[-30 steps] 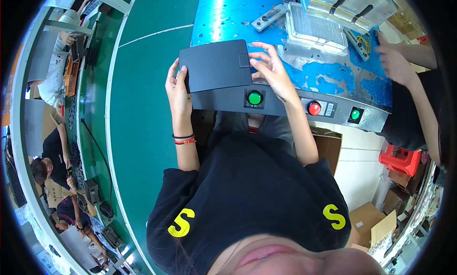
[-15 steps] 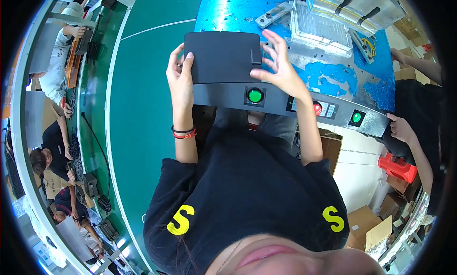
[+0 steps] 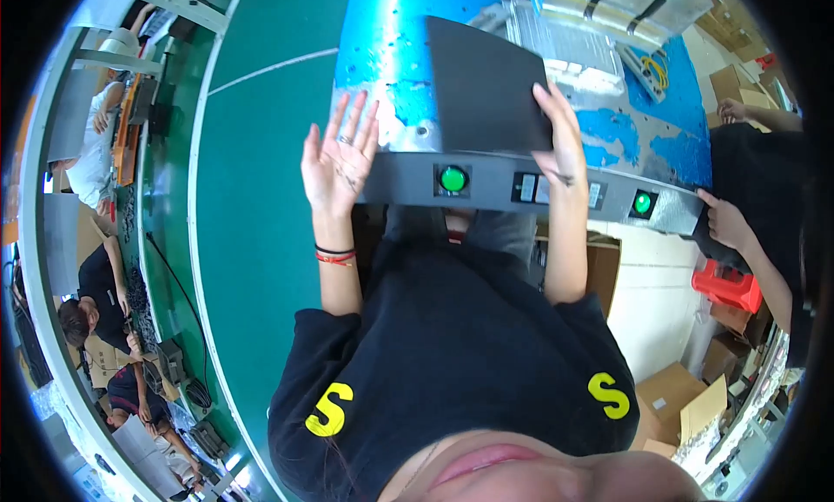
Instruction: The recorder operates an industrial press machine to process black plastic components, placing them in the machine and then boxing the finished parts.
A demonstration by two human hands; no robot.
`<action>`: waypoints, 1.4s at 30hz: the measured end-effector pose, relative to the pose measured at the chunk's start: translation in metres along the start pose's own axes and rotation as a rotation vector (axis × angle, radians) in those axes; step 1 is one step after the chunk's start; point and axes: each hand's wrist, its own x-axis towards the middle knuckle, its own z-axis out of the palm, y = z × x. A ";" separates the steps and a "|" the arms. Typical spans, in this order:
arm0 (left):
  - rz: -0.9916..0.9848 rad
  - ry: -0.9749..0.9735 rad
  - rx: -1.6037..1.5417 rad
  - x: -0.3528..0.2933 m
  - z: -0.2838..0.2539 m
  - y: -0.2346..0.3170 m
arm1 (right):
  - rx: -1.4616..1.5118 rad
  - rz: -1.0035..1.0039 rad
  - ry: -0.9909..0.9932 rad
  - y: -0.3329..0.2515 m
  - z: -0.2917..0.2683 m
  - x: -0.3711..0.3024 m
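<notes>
A flat black rectangular panel (image 3: pixel 486 89) with rounded corners is held tilted above the near part of the blue machine table. My right hand (image 3: pixel 560 137) grips its right edge, fingers on the face near the corner. Palm up and fingers spread, my left hand (image 3: pixel 340 159) is empty to the left of the panel, apart from it. Under both hands runs a grey control strip with a green button (image 3: pixel 453 179) in front of me. My right wrist hides part of the strip's middle.
The blue, worn table (image 3: pixel 382 85) carries a clear plastic-looking block (image 3: pixel 569 50) and a metal fixture (image 3: pixel 638 7). At the right, a person's hand (image 3: pixel 728 222) is by another green button (image 3: pixel 643 204). A green bench (image 3: pixel 261 198) lies left; other people work beyond it.
The panel has moved right and turned to show a plain face. My left hand has let go of it and opened; my right hand has closed on its right edge.
</notes>
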 end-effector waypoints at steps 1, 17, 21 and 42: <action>-0.019 -0.011 -0.039 0.006 -0.005 -0.003 | 0.016 0.015 -0.146 0.000 -0.007 0.003; -0.003 0.226 0.901 0.002 0.020 -0.024 | -0.562 -0.243 -0.135 0.051 0.013 0.020; 0.053 0.327 0.980 -0.011 0.018 -0.016 | -1.001 -0.513 -0.272 0.033 0.019 0.011; 0.159 0.357 0.987 -0.016 0.046 0.006 | -0.578 -0.238 -0.539 0.034 0.026 0.007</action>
